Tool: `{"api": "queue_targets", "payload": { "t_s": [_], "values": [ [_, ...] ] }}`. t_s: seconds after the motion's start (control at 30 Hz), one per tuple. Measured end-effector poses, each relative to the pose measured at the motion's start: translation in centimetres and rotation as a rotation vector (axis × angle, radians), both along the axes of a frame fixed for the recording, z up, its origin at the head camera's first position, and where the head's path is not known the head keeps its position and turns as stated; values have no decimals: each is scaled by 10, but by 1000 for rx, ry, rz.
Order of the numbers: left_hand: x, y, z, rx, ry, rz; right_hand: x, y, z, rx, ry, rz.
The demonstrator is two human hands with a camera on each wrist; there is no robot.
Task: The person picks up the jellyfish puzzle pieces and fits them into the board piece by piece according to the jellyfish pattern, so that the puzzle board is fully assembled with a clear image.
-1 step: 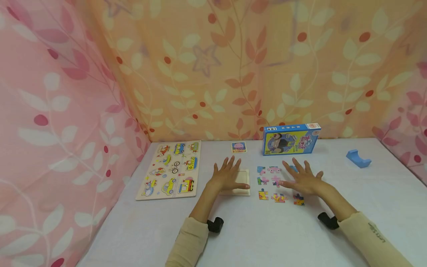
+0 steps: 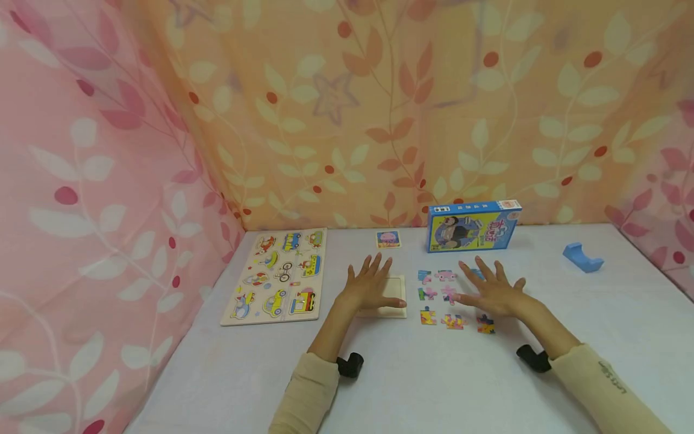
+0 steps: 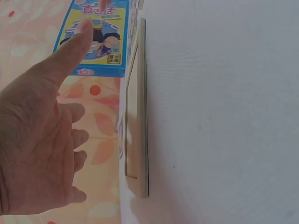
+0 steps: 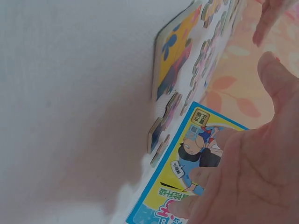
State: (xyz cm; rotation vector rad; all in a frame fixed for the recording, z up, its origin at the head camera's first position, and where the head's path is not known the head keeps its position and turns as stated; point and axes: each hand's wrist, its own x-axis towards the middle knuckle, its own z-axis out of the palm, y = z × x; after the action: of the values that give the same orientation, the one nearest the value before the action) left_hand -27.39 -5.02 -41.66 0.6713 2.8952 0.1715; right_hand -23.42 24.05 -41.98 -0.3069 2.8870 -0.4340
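Note:
My left hand (image 2: pixel 368 290) is spread over a shallow pale wooden tray (image 2: pixel 403 288), covering its left part. The left wrist view shows a gap between the palm and the wooden tray (image 3: pixel 144 116). To the right, my right hand (image 2: pixel 492 293) hovers with fingers apart over several small jigsaw pieces (image 2: pixel 427 317) laid out in loose rows, some hidden under it. The pieces carry pink, blue and yellow print. In the right wrist view a yellow jigsaw piece (image 4: pixel 176 51) lies flat below the hand (image 4: pixel 252 172). Neither hand holds anything.
A wooden vehicle puzzle board (image 2: pixel 276 277) lies at the left. Behind the tray is a small picture card (image 2: pixel 388 239), and a blue box (image 2: pixel 472 229) stands at the back. A blue curved block (image 2: pixel 582 258) sits at the right. Patterned curtains (image 2: pixel 379 120) enclose the table.

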Motion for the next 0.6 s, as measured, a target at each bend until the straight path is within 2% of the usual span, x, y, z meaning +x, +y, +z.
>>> {"api": "queue_targets", "payload": {
  "t_s": [0.2,0.6],
  "values": [
    [0,-2,-3,-7,-11,-2,0,-1,-5,-1,-12,8],
    [-6,-9,6,19,-34,-6,-4,-2,-2,12,-14,12]
  ]
}}
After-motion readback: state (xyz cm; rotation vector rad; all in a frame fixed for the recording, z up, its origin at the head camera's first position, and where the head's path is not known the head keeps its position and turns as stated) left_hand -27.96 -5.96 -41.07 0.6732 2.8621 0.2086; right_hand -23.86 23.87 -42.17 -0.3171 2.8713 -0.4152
